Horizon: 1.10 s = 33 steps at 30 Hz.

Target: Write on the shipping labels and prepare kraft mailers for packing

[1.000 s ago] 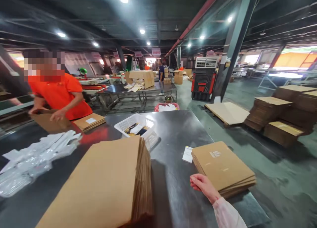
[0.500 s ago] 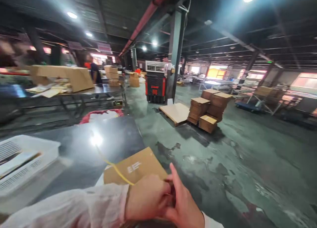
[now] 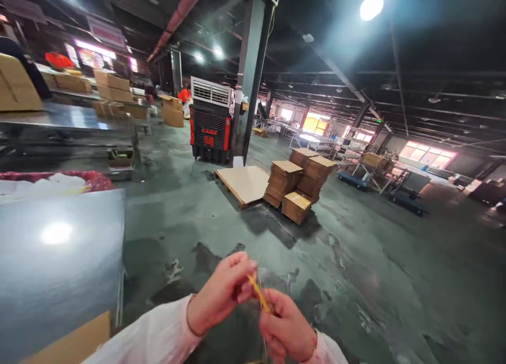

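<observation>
Two hands meet low in the middle of the view. The left hand (image 3: 221,293) pinches one end of a thin yellow band (image 3: 259,296) between thumb and fingers. The right hand (image 3: 286,329) is curled shut around the other end, just below. The band looks like rubber, skinny and stretched straight between the two hands. Both arms wear soft, pale pink sleeves, and each wrist has a thin band around it.

At the left stands a table (image 3: 59,258) with a smooth, shiny metal top that mirrors a ceiling light. A flat brown piece of cardboard (image 3: 73,343) lies at its near corner. Behind the table is a red basket (image 3: 93,178) full of white stuff.

The floor (image 3: 356,279) is dull green concrete, patchy and stained. On it lies one flat, pale wooden board (image 3: 245,183). Beside it are about four stacks of flat cardboard sheets (image 3: 300,184), square and brown. A black and red machine (image 3: 209,121) with a white grille stands by a dark steel pillar (image 3: 249,74).

Half a second ago the hands were pressed together over a stack of cardboard on the table, and a white basket showed at the left. Now the view has swung right, so the hands are over the floor, the white basket is out of sight, and the band is pulled tight.
</observation>
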{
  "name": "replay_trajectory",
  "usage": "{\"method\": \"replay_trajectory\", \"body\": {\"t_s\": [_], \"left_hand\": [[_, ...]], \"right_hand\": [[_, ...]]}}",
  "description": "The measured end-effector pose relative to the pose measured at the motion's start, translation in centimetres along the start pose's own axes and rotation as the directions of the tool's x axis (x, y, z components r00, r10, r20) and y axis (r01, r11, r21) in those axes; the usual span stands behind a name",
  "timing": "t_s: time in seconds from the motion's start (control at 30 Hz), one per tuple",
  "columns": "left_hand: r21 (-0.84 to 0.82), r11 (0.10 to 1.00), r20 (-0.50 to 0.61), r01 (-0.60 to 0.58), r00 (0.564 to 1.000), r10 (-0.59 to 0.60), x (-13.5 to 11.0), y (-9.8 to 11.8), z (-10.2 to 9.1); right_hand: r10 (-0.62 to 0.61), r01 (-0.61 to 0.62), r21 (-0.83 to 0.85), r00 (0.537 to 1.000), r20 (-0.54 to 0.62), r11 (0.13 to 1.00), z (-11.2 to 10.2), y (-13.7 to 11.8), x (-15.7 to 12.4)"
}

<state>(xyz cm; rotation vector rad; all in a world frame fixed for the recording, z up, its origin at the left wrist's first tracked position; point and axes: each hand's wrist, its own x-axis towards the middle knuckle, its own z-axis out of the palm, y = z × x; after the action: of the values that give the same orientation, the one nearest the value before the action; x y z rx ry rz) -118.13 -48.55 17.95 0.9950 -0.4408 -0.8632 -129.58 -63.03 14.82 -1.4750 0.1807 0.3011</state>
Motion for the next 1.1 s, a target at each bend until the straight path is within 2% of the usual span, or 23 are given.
{"method": "replay_trajectory", "body": {"t_s": [0.03, 0.1, 0.17, 0.2, 0.27, 0.3, 0.33, 0.37, 0.4, 0.43, 0.5, 0.53, 0.6, 0.67, 0.73, 0.77, 0.83, 0.87, 0.93, 1.0, 1.03, 1.07, 1.1], "left_hand": [[-0.044, 0.998, -0.099, -0.050, 0.994, 0.045, 1.8, 0.6, -1.3], [0.077, 0.989, -0.289, -0.124, 0.947, 0.141, 5.1, 2.1, -4.5], [0.455, 0.887, -0.411, -0.079, 0.865, 0.288, 8.0, 3.1, -6.9], [0.664, 0.747, -0.414, -0.037, 0.813, 0.409, 9.3, 3.3, -7.6], [0.933, 0.359, -0.225, -0.015, 0.755, 0.616, 11.8, 2.3, -7.6], [0.976, 0.208, -0.085, -0.065, 0.765, 0.639, 13.0, 1.3, -7.2], [0.978, 0.133, 0.052, -0.163, 0.800, 0.598, 14.4, -0.1, -6.7], [0.951, 0.170, 0.153, -0.259, 0.870, 0.468, 15.8, -1.7, -6.3], [0.915, 0.292, 0.170, -0.278, 0.923, 0.345, 17.4, -3.3, -5.9], [0.872, 0.444, 0.107, -0.208, 0.965, 0.241, 19.0, -4.8, -5.8], [0.742, 0.669, -0.092, -0.037, 0.983, 0.157, 22.3, -7.0, -6.2], [0.692, 0.722, -0.185, 0.003, 0.967, 0.173, 23.8, -7.6, -6.7], [0.687, 0.727, -0.284, 0.010, 0.925, 0.255, 26.4, -7.4, -8.0], [0.739, 0.671, -0.322, 0.068, 0.910, 0.262, 28.1, -5.9, -9.6], [0.787, 0.602, -0.326, 0.137, 0.920, 0.216, 28.7, -3.5, -11.5], [0.806, 0.571, -0.316, 0.154, 0.928, 0.196, 28.6, -2.3, -12.6], [0.838, 0.522, -0.277, 0.158, 0.947, 0.159, 28.0, -0.4, -15.0], [0.843, 0.511, -0.271, 0.167, 0.953, 0.136, 27.6, 0.3, -16.3], [0.829, 0.517, -0.300, 0.212, 0.949, 0.093, 27.2, 0.9, -19.2], [0.805, 0.541, -0.323, 0.243, 0.945, 0.056, 27.7, 1.1, -22.4], [0.792, 0.555, -0.329, 0.255, 0.944, 0.036, 28.5, 1.0, -24.2], [0.776, 0.570, -0.330, 0.270, 0.944, 0.001, 29.6, 0.9, -26.0], [0.761, 0.579, -0.326, 0.293, 0.944, -0.049, 30.9, 0.7, -27.7]], "right_hand": [[0.093, -0.093, 0.049, 0.995, -0.017, 0.995, -2.5, -0.3, 0.4], [0.191, -0.186, 0.061, 0.978, -0.088, 0.981, -7.9, -0.8, 0.6], [0.222, -0.225, -0.007, 0.966, -0.131, 0.974, -12.7, -0.9, 0.9], [0.225, -0.234, -0.055, 0.964, -0.139, 0.971, -14.5, -0.9, 1.5], [0.230, -0.247, -0.135, 0.964, -0.130, 0.959, -16.9, -0.8, 4.0], [0.235, -0.249, -0.149, 0.967, -0.102, 0.957, -17.7, -0.9, 5.8], [0.238, -0.244, -0.128, 0.969, -0.065, 0.961, -18.4, -1.1, 7.8], [0.240, -0.240, -0.061, 0.971, -0.022, 0.969, -19.1, -1.4, 9.9], [0.237, -0.238, 0.048, 0.971, 0.018, 0.970, -19.9, -1.8, 12.0], [0.222, -0.227, 0.181, 0.974, 0.047, 0.957, -20.9, -2.2, 14.0], [0.166, -0.165, 0.427, 0.986, 0.037, 0.889, -23.0, -3.2, 18.1], [0.133, -0.119, 0.501, 0.991, 0.008, 0.857, -23.9, -3.8, 20.2], [0.058, -0.032, 0.531, 0.998, -0.034, 0.847, -25.0, -4.9, 24.9], [-0.022, 0.024, 0.424, 1.000, -0.009, 0.905, -24.7, -6.2, 30.1], [-0.133, 0.118, 0.143, 0.987, 0.094, 0.983, -23.3, -7.2, 35.3], [-0.185, 0.195, -0.047, 0.969, 0.165, 0.980, -22.5, -7.6, 37.7], [-0.180, 0.317, -0.370, 0.916, 0.358, 0.873, -21.2, -7.9, 41.8], [-0.094, 0.330, -0.454, 0.879, 0.468, 0.827, -20.9, -7.7, 43.5], [0.144, 0.264, -0.492, 0.750, 0.645, 0.830, -20.8, -6.4, 46.1], [0.277, 0.071, -0.393, 0.595, 0.754, 0.917, -20.9, -3.8, 47.7], [0.265, -0.057, -0.289, 0.592, 0.761, 0.956, -20.7, -2.1, 48.2], [0.229, -0.186, -0.141, 0.648, 0.727, 0.972, -20.2, -0.3, 48.5], [0.196, -0.295, 0.045, 0.734, 0.650, 0.954, -19.5, 1.5, 48.7]]}}
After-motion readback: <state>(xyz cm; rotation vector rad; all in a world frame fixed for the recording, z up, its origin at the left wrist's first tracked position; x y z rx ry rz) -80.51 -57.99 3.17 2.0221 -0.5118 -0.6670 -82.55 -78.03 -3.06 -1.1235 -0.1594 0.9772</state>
